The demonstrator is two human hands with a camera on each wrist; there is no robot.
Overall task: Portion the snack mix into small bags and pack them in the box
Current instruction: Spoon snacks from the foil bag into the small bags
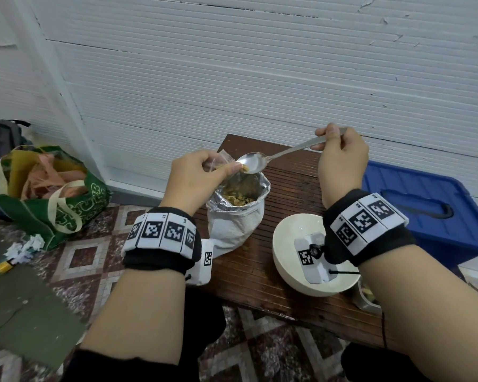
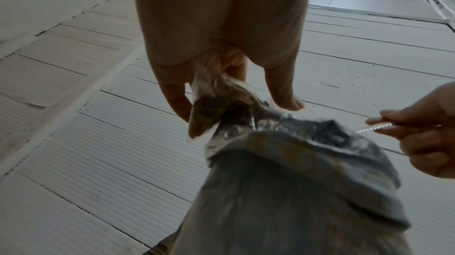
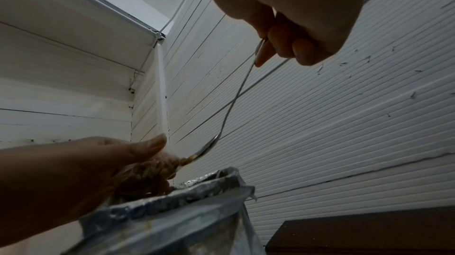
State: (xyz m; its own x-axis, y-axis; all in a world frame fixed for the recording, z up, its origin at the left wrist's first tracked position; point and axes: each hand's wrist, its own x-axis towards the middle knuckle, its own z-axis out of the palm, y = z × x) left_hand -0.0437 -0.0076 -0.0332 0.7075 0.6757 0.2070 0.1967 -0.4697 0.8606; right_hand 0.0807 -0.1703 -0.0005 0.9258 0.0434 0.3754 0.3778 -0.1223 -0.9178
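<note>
On a dark slatted wooden table (image 1: pixel 293 186) by a white ribbed wall stands an open foil-lined pouch (image 1: pixel 236 213) of snack mix. Above its mouth, the left hand (image 1: pixel 198 179) pinches a small clear plastic bag (image 2: pixel 211 111) partly filled with mix; the right hand (image 1: pixel 340 158) grips a metal spoon (image 1: pixel 255 161) tipping mix in. Right of the pouch sits a white bowl (image 1: pixel 287 244).

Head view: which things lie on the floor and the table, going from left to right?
Green tote bag → foil snack bag → white bowl → blue box.

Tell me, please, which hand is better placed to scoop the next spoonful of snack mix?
Right. The right hand already grips the spoon just above the open foil bag, while the left hand is busy pinching the small bag.
</note>
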